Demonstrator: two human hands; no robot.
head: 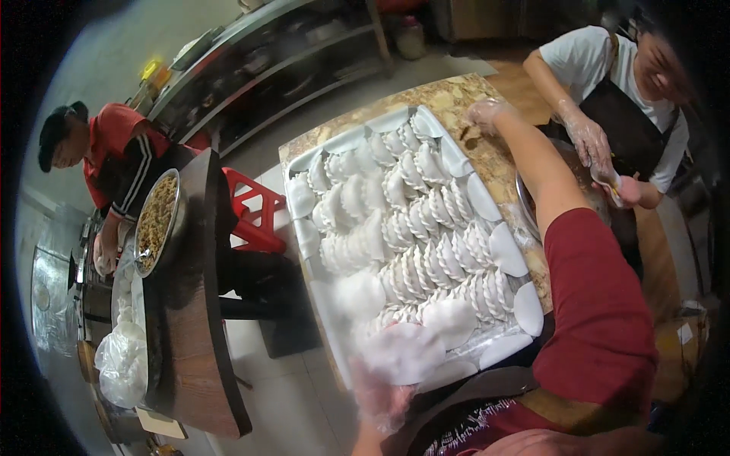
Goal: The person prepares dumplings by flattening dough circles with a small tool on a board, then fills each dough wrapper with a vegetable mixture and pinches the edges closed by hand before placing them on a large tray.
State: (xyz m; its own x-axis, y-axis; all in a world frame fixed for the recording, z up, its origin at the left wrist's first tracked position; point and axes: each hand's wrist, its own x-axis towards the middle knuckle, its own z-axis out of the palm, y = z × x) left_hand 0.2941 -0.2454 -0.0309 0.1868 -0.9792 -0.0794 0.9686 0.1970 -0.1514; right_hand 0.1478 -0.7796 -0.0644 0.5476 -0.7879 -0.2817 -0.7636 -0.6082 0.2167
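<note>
Rows of white crimped dumplings (422,222) fill a rectangular tray (325,336) lined with round dough wrappers (507,248). My left hand (385,399), in a clear plastic glove, is at the tray's near left corner, holding a round dough wrapper (405,352) over the dumplings; its edges are blurred. My right hand (487,114), also gloved, reaches past the tray's far right corner, over the stone-patterned tabletop (467,88). Its fingers are partly blurred, and whether anything is in them cannot be told. A hazy white blur covers the left rows.
At right, a co-worker's gloved hands (593,142) hold a wrapper beside a large metal bowl (520,199). At left, another person sits by a bowl of filling (157,222) on a dark wooden table (188,353). A red stool (259,216) stands between the tables.
</note>
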